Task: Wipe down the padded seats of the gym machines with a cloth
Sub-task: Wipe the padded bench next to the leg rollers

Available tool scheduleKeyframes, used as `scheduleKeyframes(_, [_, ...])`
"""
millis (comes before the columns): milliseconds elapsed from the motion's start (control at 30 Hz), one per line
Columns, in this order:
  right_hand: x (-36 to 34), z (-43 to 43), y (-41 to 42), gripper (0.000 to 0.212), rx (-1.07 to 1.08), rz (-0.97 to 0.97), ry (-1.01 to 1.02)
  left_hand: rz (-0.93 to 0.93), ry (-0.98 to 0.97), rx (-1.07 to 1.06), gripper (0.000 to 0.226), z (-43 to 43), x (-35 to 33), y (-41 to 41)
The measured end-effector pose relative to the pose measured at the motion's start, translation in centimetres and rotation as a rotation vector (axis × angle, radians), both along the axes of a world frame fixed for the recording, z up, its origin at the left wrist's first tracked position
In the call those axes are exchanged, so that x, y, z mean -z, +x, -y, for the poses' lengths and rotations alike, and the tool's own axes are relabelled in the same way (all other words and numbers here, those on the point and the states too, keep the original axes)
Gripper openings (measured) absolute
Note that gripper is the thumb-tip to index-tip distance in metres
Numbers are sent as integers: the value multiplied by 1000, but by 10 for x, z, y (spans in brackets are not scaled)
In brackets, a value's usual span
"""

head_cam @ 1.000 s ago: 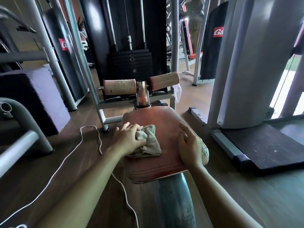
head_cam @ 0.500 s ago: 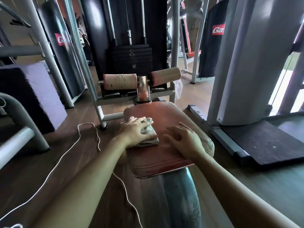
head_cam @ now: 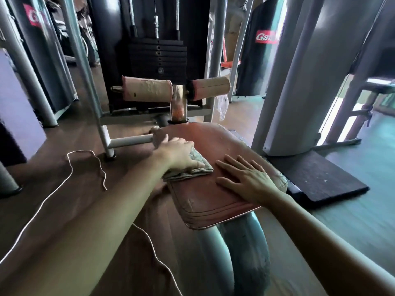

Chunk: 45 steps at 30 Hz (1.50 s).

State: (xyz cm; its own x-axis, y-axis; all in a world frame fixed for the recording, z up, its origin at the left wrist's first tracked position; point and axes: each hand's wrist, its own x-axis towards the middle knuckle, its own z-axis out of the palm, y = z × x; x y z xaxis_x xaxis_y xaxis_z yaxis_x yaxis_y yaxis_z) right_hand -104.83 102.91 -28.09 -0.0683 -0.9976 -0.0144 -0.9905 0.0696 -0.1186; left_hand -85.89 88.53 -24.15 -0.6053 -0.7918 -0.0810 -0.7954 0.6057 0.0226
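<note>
A crumpled grey-green cloth [head_cam: 193,169] lies on the left half of a worn reddish padded seat [head_cam: 205,199], near the seat's left edge. The left hand [head_cam: 177,153] sits on top of it, palm down, pressing it into the pad as for a wiping stroke. The fingertips are blurred, so it cannot be told whether they pinch a fold or simply lie over the cloth.

Just beside the cloth, not touching it, the right hand [head_cam: 249,179] lies flat on the right half of the seat, fingers straight and spread, holding nothing – most likely bracing the pad and the person's lean while the other hand rubs.

The seat rides on a thick grey metal post [head_cam: 245,253]. Beyond its far edge stand two pale foam rollers [head_cam: 147,90] and a black weight stack [head_cam: 158,58]. A thin white cord [head_cam: 85,159] trails across the wooden floor to the left, clear of the seat.
</note>
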Motion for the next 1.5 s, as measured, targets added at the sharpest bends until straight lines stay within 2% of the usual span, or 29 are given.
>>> scheduleKeyframes(267, [-1, 0, 3, 79, 77, 97, -100, -143, 27, 93, 116, -7, 14, 16])
scheduleKeyframes(433, [1, -1, -1, 88, 61, 99, -77, -146, 31, 133, 111, -4, 20, 9])
scheduleKeyframes(600, [2, 0, -2, 75, 79, 102, -129, -255, -40, 100, 116, 3, 26, 6])
scheduleKeyframes(667, [3, 1, -3, 71, 81, 111, -151, -321, -88, 92, 110, 0, 28, 7])
scheduleKeyframes(800, [4, 0, -3, 69, 81, 126, -189, -560, -169, 129, 61, -8, 38, 15])
scheduleKeyframes(900, [5, -1, -2, 68, 79, 131, -218, -627, -166, 125, 44, -12, 37, 21])
scheduleKeyframes(1067, [12, 0, -7, 59, 75, 160, -291, -700, -131, 140, 37, -14, 34, 31])
scheduleKeyframes(1233, [15, 2, -10, 58, 66, 197, -332, -668, -71, 147, 56, -16, 37, 42])
scheduleKeyframes(1367, [16, 0, -9, 60, 68, 204, -342, -727, -97, 145, 41, -28, 44, 42])
scheduleKeyframes(1500, [12, 1, -5, 64, 75, 185, -311, -889, -101, 110, 36, -36, 54, 52])
